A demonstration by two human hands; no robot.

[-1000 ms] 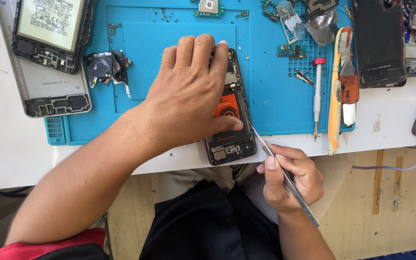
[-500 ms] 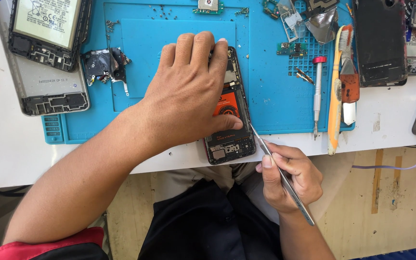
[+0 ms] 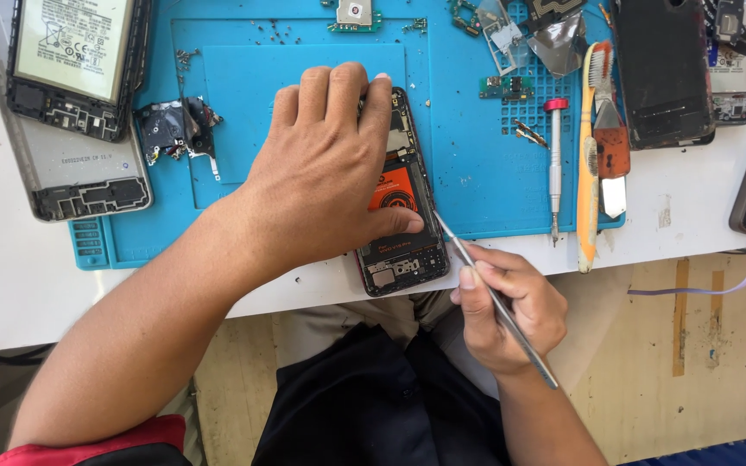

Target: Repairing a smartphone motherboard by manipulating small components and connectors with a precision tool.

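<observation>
My left hand [image 3: 330, 173] presses flat on the opened phone [image 3: 401, 224], its orange-and-black insides bare, at the near edge of the blue rubber mat [image 3: 477, 173] on the white bench [image 3: 10, 285]. My right hand [image 3: 507, 311] keeps its grip pinched on slim steel tweezers [image 3: 494, 298], tip at the phone's edge, barely shifted since before.

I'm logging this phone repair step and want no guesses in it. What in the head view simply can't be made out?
- Opened phone: its upper half lies under the left hand.
- Tweezers: the tip meets the phone's edge beside the thumb, but the contact point is too small to read.
- Right hand: the grip side is turned away.
- Second opened phone: cut off by the top edge.
- Loose screws on the blue mat: too small to count.
</observation>
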